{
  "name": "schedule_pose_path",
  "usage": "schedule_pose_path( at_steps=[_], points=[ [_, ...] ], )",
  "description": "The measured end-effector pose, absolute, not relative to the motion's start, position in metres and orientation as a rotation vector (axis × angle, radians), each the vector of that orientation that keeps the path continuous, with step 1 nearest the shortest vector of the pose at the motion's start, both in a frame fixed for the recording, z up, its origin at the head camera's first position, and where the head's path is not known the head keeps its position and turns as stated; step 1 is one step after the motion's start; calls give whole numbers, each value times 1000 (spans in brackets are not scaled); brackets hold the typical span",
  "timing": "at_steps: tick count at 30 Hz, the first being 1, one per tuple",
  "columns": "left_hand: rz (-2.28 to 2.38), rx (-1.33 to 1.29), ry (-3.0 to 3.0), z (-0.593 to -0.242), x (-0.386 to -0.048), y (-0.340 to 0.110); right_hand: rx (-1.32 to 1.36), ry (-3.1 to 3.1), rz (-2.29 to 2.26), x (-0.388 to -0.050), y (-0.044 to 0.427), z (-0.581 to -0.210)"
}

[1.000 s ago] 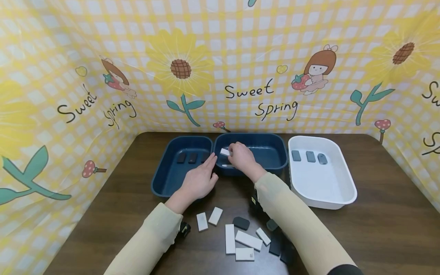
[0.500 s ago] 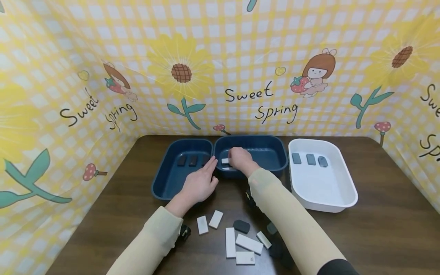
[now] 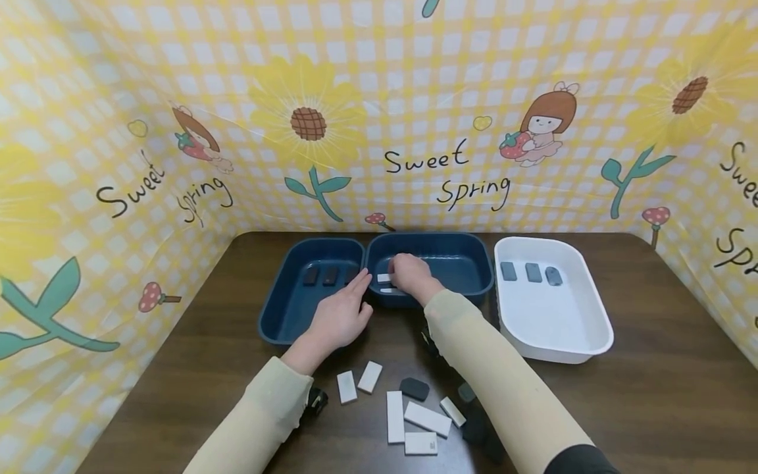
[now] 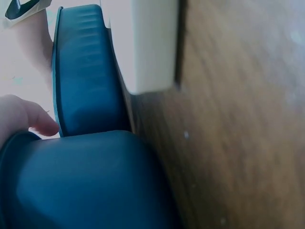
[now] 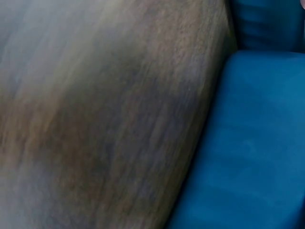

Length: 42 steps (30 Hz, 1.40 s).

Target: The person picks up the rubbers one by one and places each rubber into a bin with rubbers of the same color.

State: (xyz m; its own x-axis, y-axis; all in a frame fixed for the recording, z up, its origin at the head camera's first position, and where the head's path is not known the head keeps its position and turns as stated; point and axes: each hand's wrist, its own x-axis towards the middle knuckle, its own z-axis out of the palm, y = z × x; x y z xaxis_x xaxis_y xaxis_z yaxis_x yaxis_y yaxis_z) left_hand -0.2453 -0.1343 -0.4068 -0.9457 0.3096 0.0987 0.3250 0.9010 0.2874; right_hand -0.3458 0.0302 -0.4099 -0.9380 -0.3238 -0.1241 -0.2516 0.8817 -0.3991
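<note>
In the head view my right hand (image 3: 414,275) reaches down into the middle blue basin (image 3: 460,266). Its fingers pinch a small white block (image 3: 384,278) near the basin's left end; the fingertips are partly hidden. Just in front of that block lies another white piece (image 3: 387,290), partly covered by the hand. My left hand (image 3: 337,318) lies over the right side of the left blue basin (image 3: 290,313), its fingers straight and touching the rim beside the middle basin. Dark blocks (image 3: 330,276) sit in a row in the left basin.
A white basin (image 3: 551,322) on the right holds three grey-blue blocks (image 3: 533,272). Nearer on the wooden table lie several white blocks (image 3: 395,417) and dark pieces (image 3: 414,388), some hidden by the right sleeve (image 3: 497,368). A patterned cloth (image 3: 355,79) hangs behind.
My right hand has lowered the white block toward the floor of the middle basin and turned it straighter. My left hand stays at the rim.
</note>
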Motion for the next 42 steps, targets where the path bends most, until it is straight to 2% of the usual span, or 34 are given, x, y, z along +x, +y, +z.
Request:
schedule_pose_path(
  at_steps=[14,27,34,42],
  points=[
    [-444,-514,-2997,-408,-243,-136,-515,2851,-457,-343,28,-407],
    [-452,-515,-2996,-409,-246,-135,-645,3006,-375,-332,47,-385],
    [-447,-510,-2997,-410,-248,-134,-698,3055,-500,-307,58,-362],
    [-459,-528,-2985,-408,-246,-134,-1076,3138,-435,-262,68,-353]
  ],
)
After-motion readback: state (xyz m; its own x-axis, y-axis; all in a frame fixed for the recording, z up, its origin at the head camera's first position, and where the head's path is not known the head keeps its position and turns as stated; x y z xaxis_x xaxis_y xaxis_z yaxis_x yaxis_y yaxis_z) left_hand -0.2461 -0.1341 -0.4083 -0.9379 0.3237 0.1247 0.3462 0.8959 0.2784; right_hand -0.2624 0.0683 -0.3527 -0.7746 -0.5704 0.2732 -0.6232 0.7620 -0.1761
